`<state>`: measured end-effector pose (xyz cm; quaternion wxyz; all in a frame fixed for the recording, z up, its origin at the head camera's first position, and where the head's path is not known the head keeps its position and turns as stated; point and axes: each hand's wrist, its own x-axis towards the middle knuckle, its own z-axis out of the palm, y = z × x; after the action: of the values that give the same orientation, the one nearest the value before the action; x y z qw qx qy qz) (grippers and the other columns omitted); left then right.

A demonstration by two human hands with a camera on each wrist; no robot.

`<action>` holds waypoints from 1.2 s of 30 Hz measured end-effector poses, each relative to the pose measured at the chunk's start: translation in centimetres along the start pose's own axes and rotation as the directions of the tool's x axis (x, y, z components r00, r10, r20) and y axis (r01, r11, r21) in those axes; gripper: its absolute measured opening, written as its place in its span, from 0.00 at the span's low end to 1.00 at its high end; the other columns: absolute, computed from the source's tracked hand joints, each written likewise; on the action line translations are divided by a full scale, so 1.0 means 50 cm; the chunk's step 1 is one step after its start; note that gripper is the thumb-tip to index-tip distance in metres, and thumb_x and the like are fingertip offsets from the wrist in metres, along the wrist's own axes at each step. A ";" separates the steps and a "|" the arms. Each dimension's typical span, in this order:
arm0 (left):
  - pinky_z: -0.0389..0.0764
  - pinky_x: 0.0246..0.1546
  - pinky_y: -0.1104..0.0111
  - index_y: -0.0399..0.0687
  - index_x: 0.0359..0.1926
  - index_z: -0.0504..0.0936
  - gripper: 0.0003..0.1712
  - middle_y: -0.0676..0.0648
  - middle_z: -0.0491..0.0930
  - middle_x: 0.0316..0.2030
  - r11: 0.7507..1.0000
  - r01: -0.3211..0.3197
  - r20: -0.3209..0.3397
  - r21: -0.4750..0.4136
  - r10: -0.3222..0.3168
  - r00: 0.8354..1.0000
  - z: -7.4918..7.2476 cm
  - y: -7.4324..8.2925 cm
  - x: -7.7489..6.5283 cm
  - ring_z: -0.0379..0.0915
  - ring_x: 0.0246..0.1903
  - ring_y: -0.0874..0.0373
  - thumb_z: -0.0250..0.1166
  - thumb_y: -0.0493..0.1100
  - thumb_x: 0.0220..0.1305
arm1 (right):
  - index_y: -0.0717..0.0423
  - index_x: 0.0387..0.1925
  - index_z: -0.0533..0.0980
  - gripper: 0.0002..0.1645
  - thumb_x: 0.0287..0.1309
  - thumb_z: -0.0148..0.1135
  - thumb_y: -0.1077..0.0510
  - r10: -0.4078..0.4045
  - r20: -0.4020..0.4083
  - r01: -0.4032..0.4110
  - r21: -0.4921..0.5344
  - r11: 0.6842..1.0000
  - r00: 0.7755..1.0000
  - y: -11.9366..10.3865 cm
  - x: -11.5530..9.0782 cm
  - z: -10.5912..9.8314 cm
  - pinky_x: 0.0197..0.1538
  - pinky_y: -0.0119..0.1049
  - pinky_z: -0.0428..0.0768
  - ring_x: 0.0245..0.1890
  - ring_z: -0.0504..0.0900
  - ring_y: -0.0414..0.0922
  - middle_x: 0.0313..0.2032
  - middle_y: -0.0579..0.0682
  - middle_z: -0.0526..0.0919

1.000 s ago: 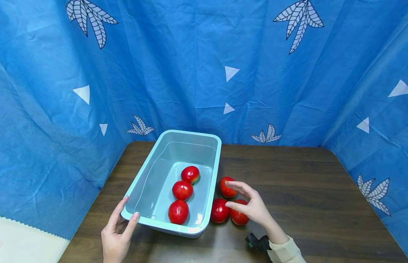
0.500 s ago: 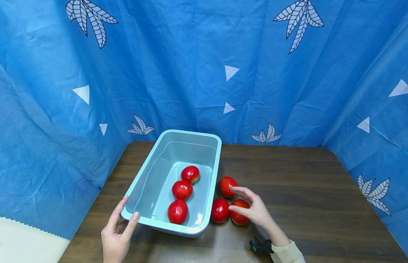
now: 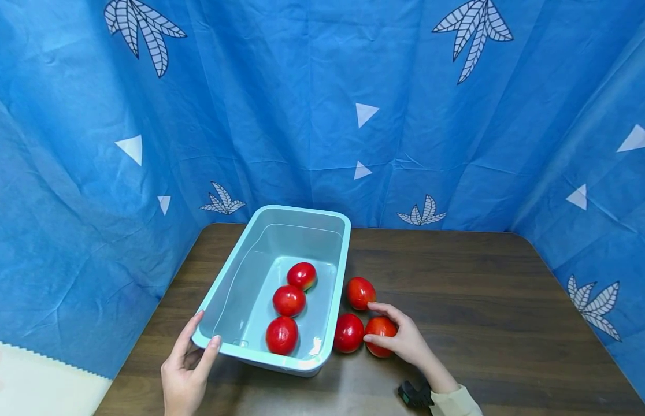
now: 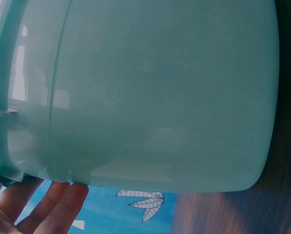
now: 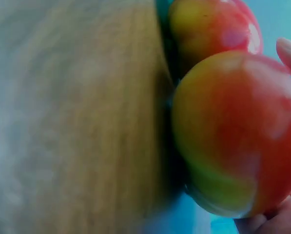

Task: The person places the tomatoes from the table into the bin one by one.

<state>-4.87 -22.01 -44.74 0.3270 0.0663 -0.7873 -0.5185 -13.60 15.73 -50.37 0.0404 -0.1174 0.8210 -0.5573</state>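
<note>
In the head view, my left hand (image 3: 186, 370) holds the near left corner of a light blue plastic tub (image 3: 226, 271), thumb on the front rim. Its fingers (image 4: 69, 207) touch the tub's wall in the left wrist view. Three shiny red round fruits lie in a row inside, the nearest fruit (image 3: 282, 335) close to the front. My right hand (image 3: 403, 335) curls over a red fruit (image 3: 381, 335) on the table, thumb in front and fingers behind. Close up, that fruit (image 5: 233, 136) shows a yellow-green underside. The fruit's exact kind is unclear.
Two more red fruits lie between the tub and my right hand, one beside the tub wall (image 3: 348, 333) and one farther back (image 3: 360, 293). A dark wooden table (image 3: 484, 289) carries everything. Blue patterned cloth (image 3: 301, 115) hangs behind and along the sides.
My right hand has moved slightly down and right, from above the fruits to round the rightmost one. The left hand and tub have stayed put.
</note>
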 end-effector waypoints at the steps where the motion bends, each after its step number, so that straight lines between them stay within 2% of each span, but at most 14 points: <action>1: 0.76 0.31 0.81 0.40 0.59 0.74 0.33 0.58 0.79 0.44 1.000 -0.002 0.001 -0.002 0.002 1.000 0.000 -0.001 0.000 0.78 0.37 0.71 0.67 0.23 0.49 | 0.48 0.55 0.74 0.34 0.42 0.76 0.54 0.011 -0.001 -0.011 -0.008 1.000 1.000 0.002 -0.001 0.000 0.44 0.38 0.77 0.51 0.72 0.54 0.54 0.48 0.76; 8: 0.77 0.32 0.80 0.39 0.60 0.74 0.33 0.57 0.79 0.45 1.000 -0.002 0.009 -0.030 0.003 1.000 0.000 0.002 0.001 0.78 0.38 0.69 0.66 0.23 0.50 | 0.48 0.54 0.74 0.34 0.42 0.75 0.52 0.084 0.004 -0.083 -0.028 0.996 0.996 0.013 -0.006 0.001 0.41 0.40 0.76 0.47 0.73 0.52 0.53 0.49 0.76; 13: 0.77 0.31 0.80 0.37 0.60 0.73 0.33 0.56 0.79 0.44 0.998 -0.013 0.019 -0.059 0.014 1.000 0.000 0.001 0.001 0.79 0.37 0.68 0.66 0.22 0.50 | 0.48 0.55 0.73 0.33 0.44 0.74 0.52 0.101 0.034 -0.100 -0.025 0.995 0.994 0.016 -0.006 0.002 0.40 0.39 0.78 0.45 0.73 0.52 0.53 0.51 0.75; 21: 0.77 0.32 0.80 0.38 0.59 0.74 0.33 0.58 0.79 0.44 0.999 -0.001 0.016 -0.054 0.002 1.000 -0.001 0.004 0.001 0.78 0.37 0.70 0.66 0.22 0.50 | 0.50 0.55 0.73 0.32 0.47 0.72 0.53 0.040 0.086 -0.039 -0.006 0.999 0.996 0.018 -0.008 0.001 0.39 0.37 0.78 0.47 0.73 0.53 0.54 0.54 0.74; 26: 0.77 0.32 0.80 0.40 0.60 0.74 0.33 0.58 0.79 0.45 0.999 0.011 0.015 -0.049 -0.010 1.000 0.000 0.006 0.001 0.78 0.38 0.70 0.66 0.23 0.50 | 0.48 0.55 0.73 0.30 0.48 0.71 0.54 0.026 0.079 -0.028 0.021 0.999 0.997 0.010 -0.009 -0.002 0.40 0.37 0.79 0.48 0.73 0.54 0.54 0.53 0.75; 33: 0.77 0.32 0.80 0.41 0.60 0.74 0.33 0.58 0.78 0.46 0.999 0.018 0.007 -0.040 -0.018 1.000 0.000 0.006 0.001 0.78 0.39 0.69 0.67 0.24 0.50 | 0.55 0.56 0.73 0.28 0.52 0.68 0.58 -0.070 0.062 0.065 0.077 0.995 0.996 -0.013 -0.012 -0.015 0.44 0.37 0.77 0.49 0.74 0.50 0.53 0.54 0.78; 36: 0.77 0.33 0.81 0.43 0.60 0.75 0.33 0.59 0.78 0.46 0.999 0.030 0.004 -0.033 -0.029 1.000 0.001 0.008 0.000 0.78 0.40 0.70 0.67 0.24 0.51 | 0.55 0.57 0.73 0.28 0.53 0.67 0.59 -0.081 0.059 0.076 0.084 0.994 0.995 -0.024 -0.012 -0.020 0.45 0.37 0.77 0.49 0.74 0.49 0.52 0.55 0.78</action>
<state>-4.82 -21.80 -44.40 0.3192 0.0717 -0.7781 -0.5362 -13.02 16.36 -48.95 0.0488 -0.1651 0.7908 -0.5874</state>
